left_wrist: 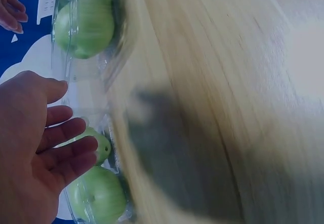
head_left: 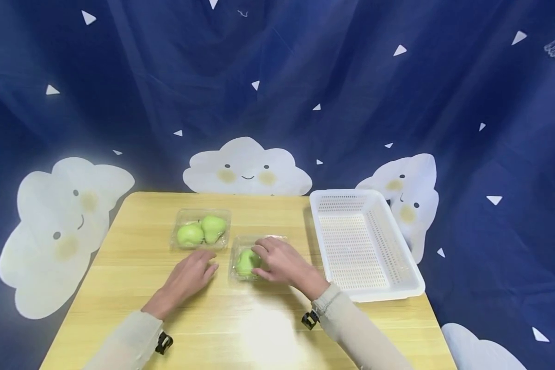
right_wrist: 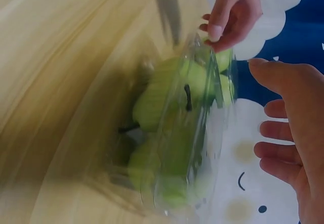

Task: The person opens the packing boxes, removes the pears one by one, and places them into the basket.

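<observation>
Two clear plastic clamshell boxes of green pears lie on the table. My left hand (head_left: 191, 272) hovers by the front of the left box (head_left: 185, 215), which shows two green pears (head_left: 214, 228). In the left wrist view its fingers (left_wrist: 66, 133) are loosely bent with nothing between them. Over the right box (head_left: 242, 241) is my right hand (head_left: 279, 261), hiding part of it in the head view. One pear (head_left: 246, 263) shows beside the thumb there. From the right wrist, the relaxed fingers (right_wrist: 281, 130) hang apart from the box's lid, holding nothing.
A white plastic basket (head_left: 321, 241) with perforated walls stands at the right of the wooden table (head_left: 134, 231). Behind the table hangs a dark blue curtain (head_left: 166, 77) with clouds and white triangles. Light glares off the table's front middle.
</observation>
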A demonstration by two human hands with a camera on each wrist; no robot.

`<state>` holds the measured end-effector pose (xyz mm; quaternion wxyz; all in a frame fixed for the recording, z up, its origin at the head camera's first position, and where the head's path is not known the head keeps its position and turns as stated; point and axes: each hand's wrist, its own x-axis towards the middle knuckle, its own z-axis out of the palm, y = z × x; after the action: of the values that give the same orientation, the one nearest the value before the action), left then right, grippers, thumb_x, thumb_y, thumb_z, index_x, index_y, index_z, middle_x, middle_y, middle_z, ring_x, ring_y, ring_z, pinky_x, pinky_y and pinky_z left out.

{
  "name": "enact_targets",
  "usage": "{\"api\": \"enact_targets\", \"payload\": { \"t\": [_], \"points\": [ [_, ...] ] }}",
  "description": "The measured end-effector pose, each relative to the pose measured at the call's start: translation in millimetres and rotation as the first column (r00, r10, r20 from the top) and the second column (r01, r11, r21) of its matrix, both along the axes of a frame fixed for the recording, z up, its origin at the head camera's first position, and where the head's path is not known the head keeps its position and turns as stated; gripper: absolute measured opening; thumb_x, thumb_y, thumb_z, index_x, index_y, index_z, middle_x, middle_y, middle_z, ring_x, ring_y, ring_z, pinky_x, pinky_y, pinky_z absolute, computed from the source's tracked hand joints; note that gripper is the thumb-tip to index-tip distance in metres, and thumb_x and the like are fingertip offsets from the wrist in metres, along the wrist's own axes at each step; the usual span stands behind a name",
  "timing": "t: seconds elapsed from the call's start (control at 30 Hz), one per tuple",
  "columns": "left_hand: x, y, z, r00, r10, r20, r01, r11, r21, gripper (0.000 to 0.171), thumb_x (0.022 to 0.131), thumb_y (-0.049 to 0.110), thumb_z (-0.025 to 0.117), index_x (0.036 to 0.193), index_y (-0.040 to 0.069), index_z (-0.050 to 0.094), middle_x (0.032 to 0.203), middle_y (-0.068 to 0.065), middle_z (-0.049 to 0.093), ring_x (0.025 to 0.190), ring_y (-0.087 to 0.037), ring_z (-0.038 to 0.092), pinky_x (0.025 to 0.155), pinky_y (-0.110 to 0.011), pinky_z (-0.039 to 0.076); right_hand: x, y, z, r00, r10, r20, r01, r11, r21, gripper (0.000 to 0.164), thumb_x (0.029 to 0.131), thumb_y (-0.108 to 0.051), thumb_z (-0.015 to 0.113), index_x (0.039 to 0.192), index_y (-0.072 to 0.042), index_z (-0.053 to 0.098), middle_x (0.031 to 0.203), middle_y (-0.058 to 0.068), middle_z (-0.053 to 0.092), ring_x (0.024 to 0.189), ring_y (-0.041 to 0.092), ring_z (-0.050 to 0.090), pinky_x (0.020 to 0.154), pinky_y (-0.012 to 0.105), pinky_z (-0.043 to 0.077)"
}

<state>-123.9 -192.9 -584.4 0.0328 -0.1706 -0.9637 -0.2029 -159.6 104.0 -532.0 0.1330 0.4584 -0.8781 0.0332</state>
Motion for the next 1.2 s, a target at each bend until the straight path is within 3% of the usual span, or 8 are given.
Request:
{"api": "enact_targets", "payload": {
  "t": [0.43, 0.63, 0.83, 1.2],
  "points": [
    [-0.4, 16, -3.7, 0.999, 0.004, 0.05, -0.007, 0.999, 0.047, 0.031, 0.1, 0.024, 0.068, 0.12, 0.0, 0.071, 0.118, -0.019, 0.075, 0.107, -0.037, 0.073, 0.096, -0.052, 0.062, 5.4, -23, -13.7, 0.992, 0.06, -0.114, -0.054, 0.997, 0.06, 0.059, 0.088, -0.055, 0.076, 0.126, -0.01, 0.068, 0.131, 0.006, 0.071, 0.114, 0.018, 0.07, 0.101, 0.027, 0.06],
    [-1.1, 17, -6.4, 0.997, 0.008, 0.078, -0.014, 0.997, 0.075, 0.029, 0.1, 0.023, 0.067, 0.118, 0.001, 0.073, 0.118, -0.019, 0.076, 0.109, -0.038, 0.073, 0.098, -0.053, 0.061, 10.5, -33, -18.0, 0.98, 0.09, -0.178, -0.07, 0.99, 0.12, 0.062, 0.089, -0.057, 0.073, 0.128, -0.009, 0.068, 0.133, 0.007, 0.072, 0.118, 0.018, 0.07, 0.108, 0.028, 0.056],
    [-0.9, 19, -10.8, 0.992, 0.013, 0.126, -0.029, 0.992, 0.123, 0.027, 0.1, 0.022, 0.067, 0.117, 0.002, 0.074, 0.116, -0.018, 0.076, 0.107, -0.037, 0.074, 0.097, -0.053, 0.061, 14.1, -40, -17.7, 0.976, 0.108, -0.188, -0.078, 0.984, 0.16, 0.061, 0.092, -0.056, 0.071, 0.13, -0.009, 0.068, 0.135, 0.009, 0.071, 0.122, 0.021, 0.07, 0.11, 0.029, 0.055],
    [-0.6, 24, -14.8, 0.987, 0.031, 0.157, -0.056, 0.986, 0.156, 0.024, 0.099, 0.02, 0.069, 0.115, 0.004, 0.076, 0.116, -0.016, 0.077, 0.11, -0.037, 0.073, 0.102, -0.054, 0.059, 18.3, -47, -24.5, 0.971, 0.07, -0.228, -0.03, 0.985, 0.172, 0.059, 0.093, -0.056, 0.07, 0.13, -0.01, 0.067, 0.137, 0.009, 0.07, 0.12, 0.022, 0.072, 0.092, 0.026, 0.063]
  ]
}}
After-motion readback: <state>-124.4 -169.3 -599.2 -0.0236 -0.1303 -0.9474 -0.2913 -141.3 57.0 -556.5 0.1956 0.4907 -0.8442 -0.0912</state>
